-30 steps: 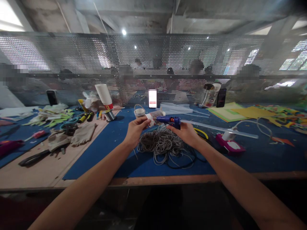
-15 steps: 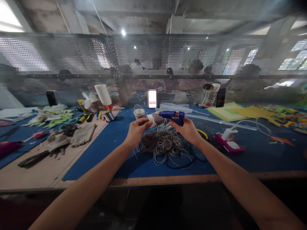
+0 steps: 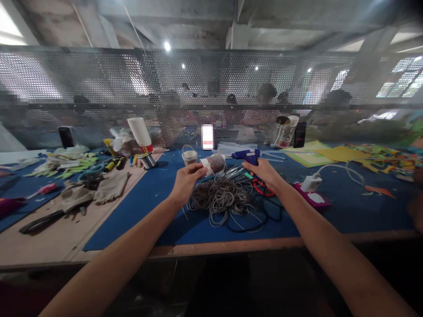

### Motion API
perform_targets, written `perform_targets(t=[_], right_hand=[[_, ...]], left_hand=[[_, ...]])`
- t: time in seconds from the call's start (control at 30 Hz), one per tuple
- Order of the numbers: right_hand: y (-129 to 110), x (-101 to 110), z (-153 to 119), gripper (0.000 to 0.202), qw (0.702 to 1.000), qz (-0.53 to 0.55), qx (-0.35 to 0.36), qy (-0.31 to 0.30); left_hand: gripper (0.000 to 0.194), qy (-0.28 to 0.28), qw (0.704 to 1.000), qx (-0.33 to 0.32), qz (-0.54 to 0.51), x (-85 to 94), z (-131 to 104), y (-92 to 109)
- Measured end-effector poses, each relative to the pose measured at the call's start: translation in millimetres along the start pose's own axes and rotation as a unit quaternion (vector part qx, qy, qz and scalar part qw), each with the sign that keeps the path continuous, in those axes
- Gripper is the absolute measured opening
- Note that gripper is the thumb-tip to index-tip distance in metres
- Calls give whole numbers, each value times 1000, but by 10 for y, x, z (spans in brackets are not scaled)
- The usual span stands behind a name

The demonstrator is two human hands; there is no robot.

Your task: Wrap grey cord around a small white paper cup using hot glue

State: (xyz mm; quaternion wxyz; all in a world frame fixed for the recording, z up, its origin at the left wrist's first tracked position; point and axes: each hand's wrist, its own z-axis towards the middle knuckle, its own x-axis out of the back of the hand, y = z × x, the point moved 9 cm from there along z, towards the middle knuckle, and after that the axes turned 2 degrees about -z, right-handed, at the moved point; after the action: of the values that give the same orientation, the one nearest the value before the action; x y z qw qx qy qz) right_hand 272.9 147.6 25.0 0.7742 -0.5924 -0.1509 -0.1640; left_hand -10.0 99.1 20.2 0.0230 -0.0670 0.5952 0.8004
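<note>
My left hand (image 3: 186, 182) is closed on the white rim end of a paper cup (image 3: 216, 164), which lies tilted on its side in the air. Grey-brown cord is wound around much of the cup. In my right hand (image 3: 262, 171) is a blue glue gun (image 3: 246, 155), its nozzle pointing left at the cup's far end; whether the tip touches is too small to tell. Below both hands lies a loose heap of grey cord (image 3: 224, 196). A small white basket with a handle (image 3: 189, 156) stands behind my left hand.
Stacked paper cups (image 3: 139, 132) lean at the back left. Gloves (image 3: 112, 187), scissors and green scraps lie on the left. A pink power strip (image 3: 312, 196) with a white plug sits right, near coloured sheets (image 3: 317, 153). A perforated screen (image 3: 218, 79) stands behind the table.
The glue gun and my right hand have moved right, away from the cup's side. A red ring-shaped thing now shows below my right hand. My left hand still holds the cup.
</note>
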Motion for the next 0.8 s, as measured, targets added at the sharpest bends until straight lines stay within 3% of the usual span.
perform_targets(t=[0.13, 0.3, 0.57, 0.8], right_hand=[[325, 1, 106, 28, 997, -26, -68, -26], [518, 88, 179, 32, 989, -106, -98, -30], [628, 297, 263, 60, 933, -332, -138, -15], [565, 319, 215, 72, 897, -416, -151, -10]], left_hand=[[35, -2, 1000, 1, 0, -11, -10, 7], [34, -13, 1000, -1, -3, -26, -14, -1], [37, -9, 1000, 6, 0, -34, -18, 3], [40, -16, 1000, 12, 1, -48, -30, -19]])
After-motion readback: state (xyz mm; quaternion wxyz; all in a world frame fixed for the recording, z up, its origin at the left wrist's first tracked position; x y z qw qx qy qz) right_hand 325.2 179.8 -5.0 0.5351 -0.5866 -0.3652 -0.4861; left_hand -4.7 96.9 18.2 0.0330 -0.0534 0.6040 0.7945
